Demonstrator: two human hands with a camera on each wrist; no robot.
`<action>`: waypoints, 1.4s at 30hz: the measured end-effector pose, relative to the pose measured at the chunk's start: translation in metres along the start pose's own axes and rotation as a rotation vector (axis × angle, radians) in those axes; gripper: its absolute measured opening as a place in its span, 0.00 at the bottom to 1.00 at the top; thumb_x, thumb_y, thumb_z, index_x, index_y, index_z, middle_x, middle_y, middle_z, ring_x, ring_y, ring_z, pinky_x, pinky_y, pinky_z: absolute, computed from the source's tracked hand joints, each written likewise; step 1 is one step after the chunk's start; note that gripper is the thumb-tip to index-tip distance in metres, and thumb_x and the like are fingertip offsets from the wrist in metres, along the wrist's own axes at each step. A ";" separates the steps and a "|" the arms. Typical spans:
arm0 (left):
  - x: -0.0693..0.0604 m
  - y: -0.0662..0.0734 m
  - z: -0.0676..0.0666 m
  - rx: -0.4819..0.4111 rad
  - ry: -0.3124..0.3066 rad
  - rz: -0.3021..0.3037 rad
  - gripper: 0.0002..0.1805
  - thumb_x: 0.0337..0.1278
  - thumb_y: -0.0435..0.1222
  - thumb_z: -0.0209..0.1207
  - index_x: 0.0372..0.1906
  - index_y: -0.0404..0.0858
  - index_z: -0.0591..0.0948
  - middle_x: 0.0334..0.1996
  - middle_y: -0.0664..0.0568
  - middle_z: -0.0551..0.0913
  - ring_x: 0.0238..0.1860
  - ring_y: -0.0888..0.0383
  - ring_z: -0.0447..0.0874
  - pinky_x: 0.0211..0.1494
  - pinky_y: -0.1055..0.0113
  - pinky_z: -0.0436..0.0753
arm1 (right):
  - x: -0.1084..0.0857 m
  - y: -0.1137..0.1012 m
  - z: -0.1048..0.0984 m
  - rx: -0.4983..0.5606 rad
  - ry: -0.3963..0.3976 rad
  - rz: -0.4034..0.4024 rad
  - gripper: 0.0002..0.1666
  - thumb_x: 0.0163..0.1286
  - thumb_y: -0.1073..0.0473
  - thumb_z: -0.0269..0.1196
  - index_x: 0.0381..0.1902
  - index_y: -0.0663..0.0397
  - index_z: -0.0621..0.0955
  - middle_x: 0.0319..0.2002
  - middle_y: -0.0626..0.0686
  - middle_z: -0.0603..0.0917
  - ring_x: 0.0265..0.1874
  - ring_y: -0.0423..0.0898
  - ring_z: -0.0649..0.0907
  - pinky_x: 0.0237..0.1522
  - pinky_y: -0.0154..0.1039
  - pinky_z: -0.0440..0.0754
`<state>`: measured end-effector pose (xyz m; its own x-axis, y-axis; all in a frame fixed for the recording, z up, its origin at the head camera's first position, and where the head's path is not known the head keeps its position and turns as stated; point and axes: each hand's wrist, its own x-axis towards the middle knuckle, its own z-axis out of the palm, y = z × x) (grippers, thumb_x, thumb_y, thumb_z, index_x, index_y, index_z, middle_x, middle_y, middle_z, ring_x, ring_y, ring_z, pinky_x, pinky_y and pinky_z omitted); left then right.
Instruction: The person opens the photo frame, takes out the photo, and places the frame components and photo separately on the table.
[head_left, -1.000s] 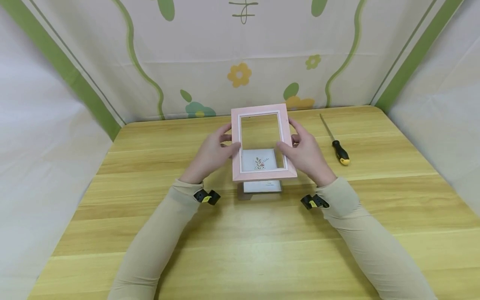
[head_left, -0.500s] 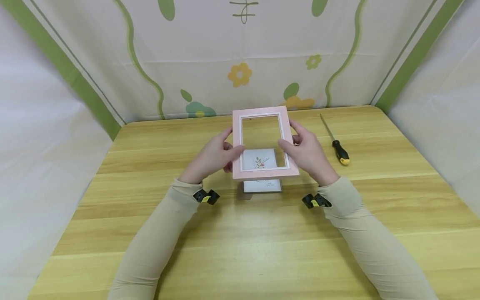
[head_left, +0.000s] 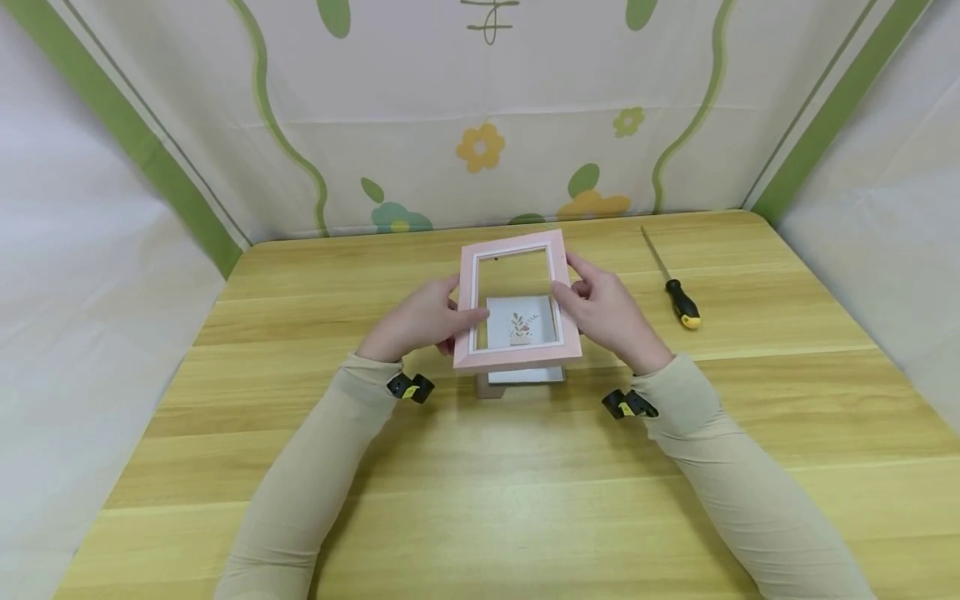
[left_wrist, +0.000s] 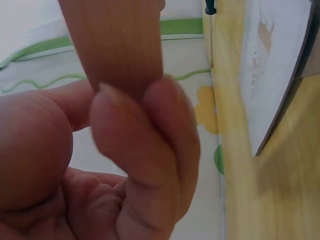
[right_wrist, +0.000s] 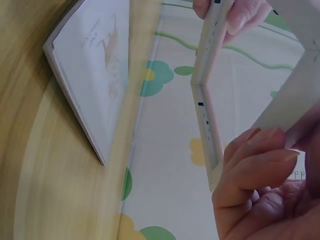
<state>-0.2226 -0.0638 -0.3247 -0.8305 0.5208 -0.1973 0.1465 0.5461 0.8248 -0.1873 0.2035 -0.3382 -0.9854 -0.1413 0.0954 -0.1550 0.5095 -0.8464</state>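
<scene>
A pink picture frame [head_left: 517, 360] with a white inner edge is raised above the table, its middle open and see-through. My left hand [head_left: 420, 321] grips its left side, thumb on the front and fingers behind. On the opposite side, my right hand [head_left: 611, 317] holds the frame the same way. Below it lies a white card with a floral print [head_left: 532, 310], partly visible through the opening. A brownish flap [head_left: 490, 388] sticks out under the card's near left corner. The frame's hollow back [right_wrist: 212, 130] with small dark metal tabs shows in the right wrist view.
To the right on the wooden table [head_left: 480, 500] lies a screwdriver [head_left: 680, 302] with a black and yellow handle, its shaft pointing to the back. A flowered cloth [head_left: 375, 150] hangs behind the table's far edge.
Both hands have lowered the frame towards me and slightly left, and it has turned a little. The left hand sits lower on its side. Card and screwdriver stay in place.
</scene>
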 end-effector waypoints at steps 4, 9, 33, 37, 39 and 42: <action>0.003 -0.007 0.000 0.018 -0.021 -0.014 0.23 0.68 0.41 0.59 0.62 0.38 0.70 0.29 0.43 0.86 0.18 0.52 0.82 0.28 0.46 0.84 | 0.000 0.000 0.005 -0.003 -0.026 0.029 0.44 0.75 0.43 0.57 0.78 0.56 0.56 0.19 0.52 0.73 0.15 0.43 0.68 0.16 0.36 0.66; 0.004 -0.013 -0.005 0.043 -0.003 -0.042 0.29 0.67 0.38 0.58 0.70 0.36 0.67 0.28 0.42 0.86 0.18 0.52 0.83 0.26 0.48 0.84 | 0.001 -0.001 0.011 -0.002 -0.091 0.058 0.44 0.75 0.47 0.57 0.79 0.57 0.52 0.24 0.56 0.78 0.16 0.45 0.73 0.18 0.37 0.72; 0.004 -0.046 -0.058 0.091 0.231 -0.108 0.32 0.64 0.35 0.51 0.72 0.36 0.63 0.36 0.38 0.81 0.23 0.51 0.80 0.29 0.49 0.84 | -0.002 -0.002 0.018 0.023 -0.204 0.049 0.31 0.77 0.47 0.55 0.72 0.55 0.69 0.37 0.64 0.82 0.24 0.56 0.79 0.23 0.37 0.75; 0.009 -0.063 -0.082 0.096 0.234 -0.151 0.23 0.66 0.34 0.49 0.63 0.29 0.67 0.33 0.39 0.79 0.22 0.55 0.77 0.28 0.54 0.82 | -0.003 -0.002 0.009 0.019 -0.198 0.056 0.27 0.77 0.49 0.56 0.69 0.54 0.74 0.38 0.64 0.82 0.27 0.62 0.79 0.22 0.36 0.72; 0.011 -0.070 -0.095 0.126 0.232 -0.167 0.19 0.66 0.33 0.48 0.58 0.27 0.68 0.31 0.39 0.78 0.21 0.55 0.76 0.27 0.55 0.82 | -0.004 -0.003 0.004 0.013 -0.196 0.062 0.26 0.77 0.49 0.56 0.68 0.52 0.75 0.38 0.63 0.81 0.28 0.63 0.79 0.21 0.36 0.71; 0.014 -0.077 -0.112 0.195 0.222 -0.186 0.15 0.68 0.32 0.47 0.51 0.25 0.70 0.28 0.41 0.77 0.19 0.56 0.76 0.27 0.55 0.82 | -0.003 -0.006 -0.001 -0.008 -0.189 0.059 0.24 0.77 0.50 0.56 0.67 0.50 0.77 0.37 0.60 0.81 0.27 0.60 0.79 0.20 0.36 0.69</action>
<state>-0.3058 -0.1721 -0.3314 -0.9461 0.2572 -0.1967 0.0641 0.7442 0.6648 -0.1833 0.2023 -0.3331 -0.9621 -0.2673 -0.0545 -0.0990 0.5283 -0.8432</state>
